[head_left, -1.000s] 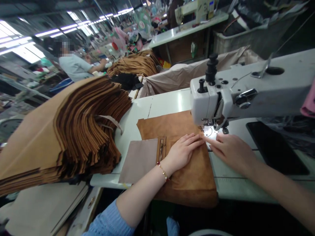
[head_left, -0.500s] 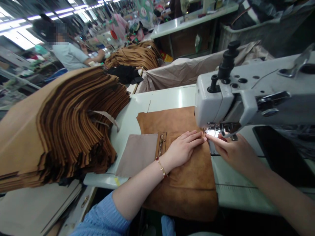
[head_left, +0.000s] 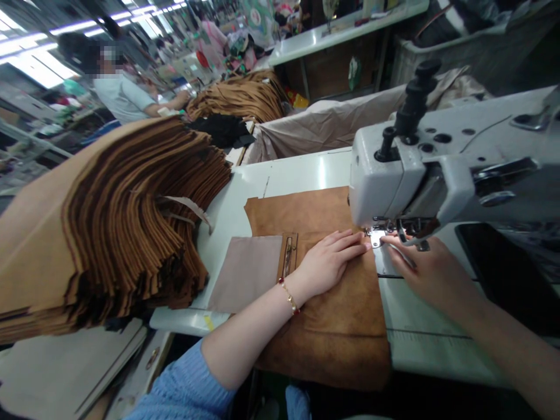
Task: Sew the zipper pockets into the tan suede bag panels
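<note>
My left hand [head_left: 328, 262] lies flat, fingers stretched out, on a brown leather panel [head_left: 345, 344], with its fingertips beside the presser foot. The panel has a zipper [head_left: 288, 256] set into it, and a grey fabric piece [head_left: 249, 271] sticks out on the left. At the right of the needle area, my right hand [head_left: 433, 277] is closed around a slim metal tool [head_left: 405, 256], whose exact kind I cannot make out. Its fingers are near the lit needle plate [head_left: 377, 238] of the sewing machine [head_left: 394, 175], partly hidden by the machine head.
A tall folded stack of brown leather pieces [head_left: 131, 216] fills the left side. A black phone-like slab [head_left: 503, 274] lies right of my right hand. Behind the table [head_left: 301, 172] hangs a beige cloth [head_left: 319, 131]. Another person [head_left: 125, 96] works at the back left.
My right hand has drawn slightly right, away from the leather's edge, and the metal tool now shows in it. My left hand stays flat on the panel.
</note>
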Action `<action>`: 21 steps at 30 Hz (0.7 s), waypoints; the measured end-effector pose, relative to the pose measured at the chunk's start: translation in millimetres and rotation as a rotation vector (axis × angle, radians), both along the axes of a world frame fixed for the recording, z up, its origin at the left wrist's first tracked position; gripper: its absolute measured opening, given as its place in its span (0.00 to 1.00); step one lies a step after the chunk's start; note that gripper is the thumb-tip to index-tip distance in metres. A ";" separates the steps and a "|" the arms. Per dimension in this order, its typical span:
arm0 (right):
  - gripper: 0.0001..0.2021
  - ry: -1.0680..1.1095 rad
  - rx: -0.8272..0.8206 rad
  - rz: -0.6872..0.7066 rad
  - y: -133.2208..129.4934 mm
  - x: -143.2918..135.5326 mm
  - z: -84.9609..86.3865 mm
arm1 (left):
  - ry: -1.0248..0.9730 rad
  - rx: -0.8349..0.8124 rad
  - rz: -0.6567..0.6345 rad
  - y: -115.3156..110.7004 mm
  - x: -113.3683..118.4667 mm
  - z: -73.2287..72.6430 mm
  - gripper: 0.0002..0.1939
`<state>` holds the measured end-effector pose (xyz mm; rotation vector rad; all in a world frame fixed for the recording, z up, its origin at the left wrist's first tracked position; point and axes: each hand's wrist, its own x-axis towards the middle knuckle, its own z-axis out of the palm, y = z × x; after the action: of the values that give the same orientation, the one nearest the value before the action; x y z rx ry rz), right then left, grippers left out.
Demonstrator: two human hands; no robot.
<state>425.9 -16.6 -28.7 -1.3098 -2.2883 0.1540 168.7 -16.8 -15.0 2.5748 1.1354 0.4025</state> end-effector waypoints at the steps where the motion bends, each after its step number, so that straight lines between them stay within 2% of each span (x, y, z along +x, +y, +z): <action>1: 0.16 0.044 -0.077 -0.021 1.0 1.3 4.8 | -0.002 0.001 0.002 0.6 0.1 0.0 0.22; 4: 0.21 0.177 -0.318 -0.087 6.8 6.5 19.9 | -0.002 0.007 0.007 1.5 0.4 -0.2 0.22; 6: 0.24 0.220 -0.385 -0.115 11.7 10.0 26.9 | 0.000 0.009 0.006 0.7 0.3 -0.8 0.22; 15: 0.36 0.207 -0.428 -0.274 23.5 10.6 29.8 | -0.003 0.019 0.007 -5.0 -0.1 -2.7 0.23; 21: 0.38 0.197 -0.422 -0.276 23.9 10.0 29.7 | 0.008 0.026 0.003 -5.5 0.4 -2.4 0.23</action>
<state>435.9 7.4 1.0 -1.7175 -1.9482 0.6675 169.1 -22.3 -17.4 2.5992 1.1446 0.4110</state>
